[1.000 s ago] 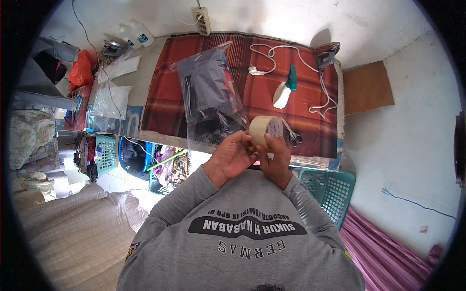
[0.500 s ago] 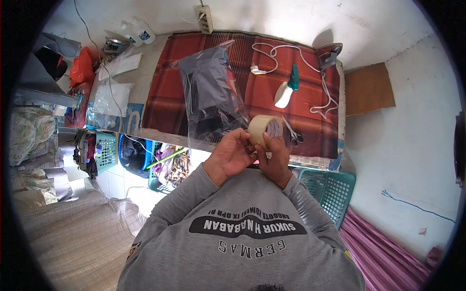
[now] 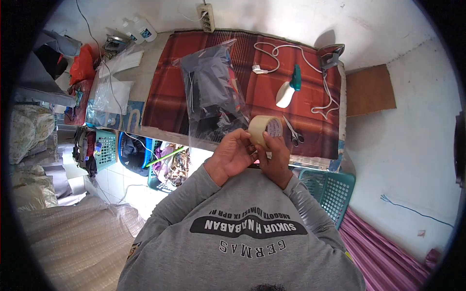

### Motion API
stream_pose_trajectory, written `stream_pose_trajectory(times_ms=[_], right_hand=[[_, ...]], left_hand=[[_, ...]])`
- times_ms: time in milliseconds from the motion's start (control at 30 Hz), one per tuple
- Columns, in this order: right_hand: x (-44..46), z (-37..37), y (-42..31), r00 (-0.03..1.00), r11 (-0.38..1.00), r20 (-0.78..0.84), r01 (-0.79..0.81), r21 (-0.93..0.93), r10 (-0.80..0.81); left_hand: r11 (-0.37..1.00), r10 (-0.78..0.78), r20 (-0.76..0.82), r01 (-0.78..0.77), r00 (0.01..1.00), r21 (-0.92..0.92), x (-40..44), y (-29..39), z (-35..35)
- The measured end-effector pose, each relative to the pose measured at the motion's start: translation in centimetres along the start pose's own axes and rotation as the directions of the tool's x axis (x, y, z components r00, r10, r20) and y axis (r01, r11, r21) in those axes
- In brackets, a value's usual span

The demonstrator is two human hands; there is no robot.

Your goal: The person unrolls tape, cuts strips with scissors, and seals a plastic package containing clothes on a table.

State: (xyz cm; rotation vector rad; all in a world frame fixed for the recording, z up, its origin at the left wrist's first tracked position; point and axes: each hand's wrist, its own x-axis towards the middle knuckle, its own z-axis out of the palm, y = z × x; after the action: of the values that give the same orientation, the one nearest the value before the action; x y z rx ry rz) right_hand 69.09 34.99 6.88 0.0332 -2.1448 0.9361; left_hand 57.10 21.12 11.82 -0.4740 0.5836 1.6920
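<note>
Roll of packing tape (image 3: 258, 131): we have it in our hands, raised in front of our chest by the near edge of the table, its round opening turned toward our right.
Right hand (image 3: 275, 157): we clasp the roll, with the thumb laid against its side and the other fingers bent beneath; how tightly they press together we cannot tell.
Left hand (image 3: 229, 157): our fingers are curled, with their tips at the roll's left edge; we cannot tell whether they pinch the tape's end.
Clear plastic bag (image 3: 208, 89): it lies left of the roll, dark folded clothes inside, on the red plaid cloth (image 3: 162, 85).
Scissors (image 3: 294, 136): we see them just right of the roll, handles toward us.
Spray bottle (image 3: 286, 94): white with a green head, lying beyond the scissors.
Iron (image 3: 329, 58): at the far right corner, its white cord (image 3: 276, 53) looped across the cloth.
Green basket (image 3: 335, 186): below the table, to our right.
</note>
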Motion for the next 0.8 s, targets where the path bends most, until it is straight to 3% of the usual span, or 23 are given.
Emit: stream_pose_trajectory(times_ms=[233,500,800], right_hand=[[0.1,-0.1,-0.2,1.000,1.000,0.010,-0.013,-0.015,0.013],[-0.3,0.0,-0.1,1.000,1.000,0.011,-0.013,-0.016,0.013],[-0.2,0.0,-0.3,1.000,0.999,0.000,0.007,-0.050,-0.007]], left_hand=[[1.000,0.009,-0.017,-0.009,1.000,-0.001,0.2,-0.1,-0.2],[0.999,-0.006,0.094,0.010,0.996,-0.043,0.9,-0.2,-1.8],[0.998,0.010,0.074,-0.006,0.997,-0.059,0.9,-0.7,-1.6]])
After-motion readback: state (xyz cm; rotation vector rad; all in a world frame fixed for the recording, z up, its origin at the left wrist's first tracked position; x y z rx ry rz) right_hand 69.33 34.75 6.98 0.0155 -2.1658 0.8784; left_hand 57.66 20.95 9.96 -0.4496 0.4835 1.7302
